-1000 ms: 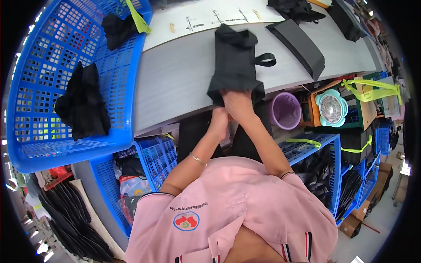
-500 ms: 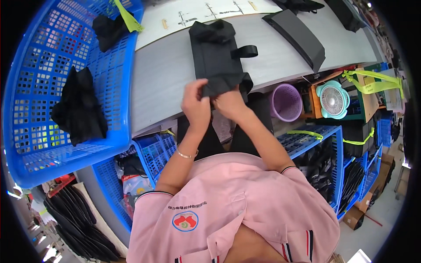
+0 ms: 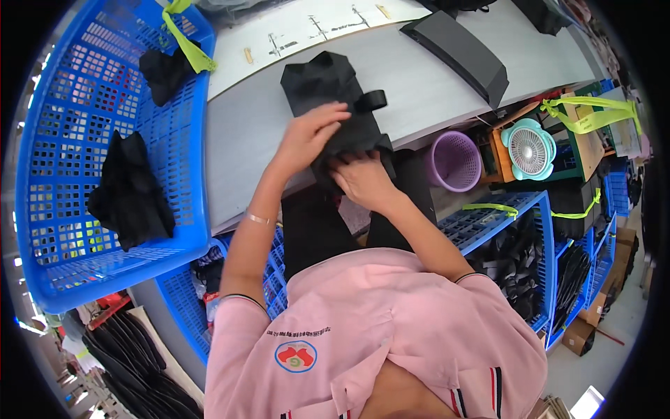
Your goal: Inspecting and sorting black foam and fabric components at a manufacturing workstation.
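Observation:
A black fabric pouch [image 3: 322, 78] lies on the grey table in front of me, its near end at the table's edge. A short black strap loop [image 3: 370, 101] sticks out from its right side. My left hand [image 3: 311, 134] is open over the pouch's left side, fingers stretched out across the cloth and pointing right. At the near end, my right hand [image 3: 364, 181] has its fingers bent onto the dark cloth and grips it; part of that hold is hidden in the folds.
To the left stands a blue plastic basket [image 3: 118, 283] holding black cloth pieces [image 3: 132, 192]. A curved black panel [image 3: 457, 57] lies farther right on the table [image 3: 244, 140]. Beyond the right front edge are a purple bin [image 3: 455, 162], a turquoise fan [image 3: 529, 150] and blue crates [image 3: 546, 258].
My left hand has let go of the near flap and moved up onto the pouch, fingers now stretched. The pouch has shifted slightly left and nearer, and its near flap no longer stands up.

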The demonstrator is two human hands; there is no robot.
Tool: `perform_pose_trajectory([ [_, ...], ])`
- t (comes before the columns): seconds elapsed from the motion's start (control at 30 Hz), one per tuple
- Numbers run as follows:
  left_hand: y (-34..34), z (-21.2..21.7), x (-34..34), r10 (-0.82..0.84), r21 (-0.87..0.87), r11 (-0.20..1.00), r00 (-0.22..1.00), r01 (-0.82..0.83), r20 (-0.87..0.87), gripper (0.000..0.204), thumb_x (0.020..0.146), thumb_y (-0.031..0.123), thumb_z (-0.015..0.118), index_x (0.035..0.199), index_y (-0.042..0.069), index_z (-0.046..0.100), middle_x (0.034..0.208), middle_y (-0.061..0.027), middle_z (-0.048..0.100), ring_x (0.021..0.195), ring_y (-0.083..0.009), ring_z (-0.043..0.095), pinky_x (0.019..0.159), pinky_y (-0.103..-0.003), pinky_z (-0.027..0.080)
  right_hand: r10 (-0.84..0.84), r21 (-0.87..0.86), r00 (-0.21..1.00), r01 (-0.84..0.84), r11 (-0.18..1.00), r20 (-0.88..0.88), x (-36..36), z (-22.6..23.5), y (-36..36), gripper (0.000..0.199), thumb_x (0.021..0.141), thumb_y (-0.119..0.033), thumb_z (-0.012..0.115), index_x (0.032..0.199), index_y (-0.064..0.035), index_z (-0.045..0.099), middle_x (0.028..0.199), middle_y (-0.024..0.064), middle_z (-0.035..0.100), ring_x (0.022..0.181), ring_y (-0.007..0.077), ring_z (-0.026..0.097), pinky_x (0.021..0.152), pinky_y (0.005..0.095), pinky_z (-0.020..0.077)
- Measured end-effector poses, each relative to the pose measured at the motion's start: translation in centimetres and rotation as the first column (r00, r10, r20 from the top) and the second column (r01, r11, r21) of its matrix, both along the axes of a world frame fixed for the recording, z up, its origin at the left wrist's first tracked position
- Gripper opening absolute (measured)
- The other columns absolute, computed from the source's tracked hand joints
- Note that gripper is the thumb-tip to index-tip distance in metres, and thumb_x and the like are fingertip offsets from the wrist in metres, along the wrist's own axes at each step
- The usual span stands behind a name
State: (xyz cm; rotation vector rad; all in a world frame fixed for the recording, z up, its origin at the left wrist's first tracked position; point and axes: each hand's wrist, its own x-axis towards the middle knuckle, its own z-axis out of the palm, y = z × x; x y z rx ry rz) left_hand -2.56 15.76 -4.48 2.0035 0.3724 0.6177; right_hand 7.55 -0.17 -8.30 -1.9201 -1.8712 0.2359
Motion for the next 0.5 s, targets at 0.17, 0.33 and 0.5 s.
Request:
perform_pose_trajectory([
  [0.17,2.0,-2.7,3.7,-0.078,0.595,0.767,0.956,0.238,-0.282,0.046,0.096,0.030,0.060,0.139,0.014,0.054,0.149,-0.0116,0.047,0.140,-0.0346,0.040,0.117,-0.048,0.028,-0.001,-0.095,0.999,0.005,0.995,0.037,-0.3,0.2,-1.8,0.030,0.095,-0.029,0.056,0.120,-0.0136,0.064,0.116,0.0079,0.060,0.114,0.0307,0.051,0.100,0.0568,0.0356],
  [0.33,7.0,-3.8,5.4,0.176,0.710,0.703,0.956,0.044,-0.233,0.062,0.094,0.054,0.056,0.145,0.021,0.049,0.154,-0.0083,0.042,0.143,-0.0361,0.033,0.119,-0.051,0.021,-0.014,-0.005,0.999,0.014,1.000,0.046,-0.5,0.3,-2.1,0.032,0.096,-0.031,0.056,0.122,-0.0141,0.063,0.115,0.0047,0.062,0.111,0.0259,0.053,0.096,0.0531,0.0383],
  [0.5,8.3,-4.4,6.1,0.460,0.695,0.715,0.803,-0.082,-0.378,0.068,0.094,0.065,0.045,0.145,0.020,0.051,0.155,-0.0095,0.040,0.145,-0.0349,0.030,0.118,-0.056,0.017,-0.002,0.193,0.999,-0.008,0.981,0.052,0.2,0.2,-4.5,0.036,0.094,-0.025,0.061,0.127,-0.0121,0.060,0.122,0.0055,0.060,0.117,0.0285,0.053,0.102,0.0521,0.0379],
])
